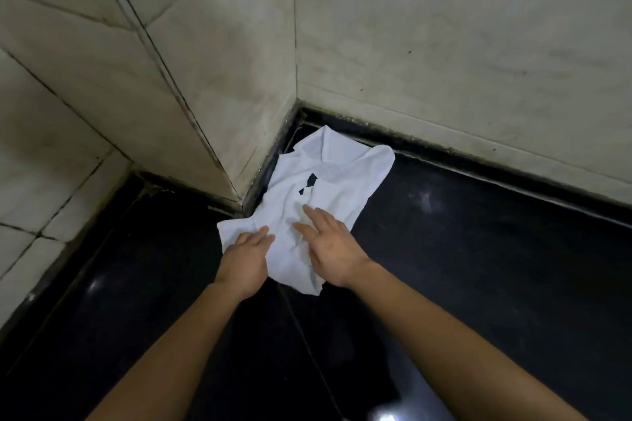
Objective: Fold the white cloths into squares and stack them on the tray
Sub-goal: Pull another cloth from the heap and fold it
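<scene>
A crumpled white cloth (328, 181) lies on the black glossy counter (478, 249), its far end pushed into the corner where the tiled walls meet. It has a couple of small holes near its middle. My left hand (244, 258) rests flat on the cloth's near left part, fingers straight. My right hand (330, 246) lies on the cloth's near right part with fingers spread and straight. No tray is in view.
Beige tiled walls (444, 44) rise behind the counter, and a wall corner (239, 202) juts out toward me just left of the cloth. The dark counter stretches right and toward me.
</scene>
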`<state>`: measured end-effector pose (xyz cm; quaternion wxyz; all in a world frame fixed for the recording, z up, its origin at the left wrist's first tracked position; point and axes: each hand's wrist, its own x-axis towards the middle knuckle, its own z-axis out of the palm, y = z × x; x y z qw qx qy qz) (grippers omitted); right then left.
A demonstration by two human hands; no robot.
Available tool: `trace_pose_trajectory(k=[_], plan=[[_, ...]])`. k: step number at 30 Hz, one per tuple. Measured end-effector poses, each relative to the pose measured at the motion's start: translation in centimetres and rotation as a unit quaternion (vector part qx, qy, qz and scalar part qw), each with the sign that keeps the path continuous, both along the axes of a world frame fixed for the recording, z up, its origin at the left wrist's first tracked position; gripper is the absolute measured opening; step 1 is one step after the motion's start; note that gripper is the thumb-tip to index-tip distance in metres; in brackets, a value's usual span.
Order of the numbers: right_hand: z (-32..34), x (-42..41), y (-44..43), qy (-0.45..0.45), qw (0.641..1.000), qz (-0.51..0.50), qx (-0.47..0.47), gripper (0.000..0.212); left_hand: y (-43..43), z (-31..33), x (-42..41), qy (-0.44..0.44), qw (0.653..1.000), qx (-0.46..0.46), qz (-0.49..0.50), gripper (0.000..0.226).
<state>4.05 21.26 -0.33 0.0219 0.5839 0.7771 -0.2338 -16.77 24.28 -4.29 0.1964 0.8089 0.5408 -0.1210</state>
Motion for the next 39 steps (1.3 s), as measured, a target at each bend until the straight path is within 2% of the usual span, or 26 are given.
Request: trace_pose_trajectory(k=[5,7,10,13,15,17,20,24,27,29,33,39], plan=[[-1.5,-1.7,2.7,-0.111,0.986,0.06,-0.106,0.065,-0.2,-1.5,-1.5,-0.086,0.996,0.038,0.003,0.055],[-1.5,-1.6,2.7,-0.095,0.989,0.044,-0.107,0.061,-0.2,-1.0,-1.8,-0.128,0.99,0.056,0.029,0.049],[-0.4,-0.9,2.5,-0.038,0.998,0.018,-0.047,0.052,-0.2,0.8,-1.7,-0.206,0.967,0.137,0.069,0.041],[1.3,0.1,2.4,0.006,1.0,0.007,-0.002,0.051,0.1,3.3,-0.9,-0.264,0.934,0.222,0.093,0.032],[2.6,0.2,2.1,0.019,1.0,0.023,-0.006,0.055,0.5,5.5,0.0,-0.281,0.92,0.257,0.096,0.026],[4.1,0.4,1.3,0.026,0.999,0.045,-0.017,0.058,0.2,8.3,1.1,-0.284,0.913,0.28,0.09,0.021],[6.2,0.9,-0.6,0.077,0.996,0.032,-0.002,0.045,-0.9,11.8,2.4,-0.279,0.913,0.286,0.082,0.021],[10.0,2.2,-3.2,0.168,0.98,-0.106,0.018,0.053,-3.5,15.8,4.5,-0.284,0.912,0.287,0.076,0.021],[12.5,4.4,-4.9,0.197,0.96,-0.188,0.06,0.038,-5.6,18.5,6.6,-0.283,0.905,0.316,0.018,0.02],[13.9,6.7,-6.4,0.195,0.954,-0.208,0.09,0.023,-7.2,20.0,8.3,-0.276,0.904,0.325,-0.019,0.023],[15.9,12.0,-9.3,0.136,0.959,-0.198,0.148,0.027,-9.1,21.0,10.4,-0.258,0.912,0.316,-0.036,0.027],[17.3,20.9,-15.5,0.115,0.958,-0.207,0.159,0.024,-11.8,19.5,14.1,-0.228,0.942,0.244,-0.015,0.012]])
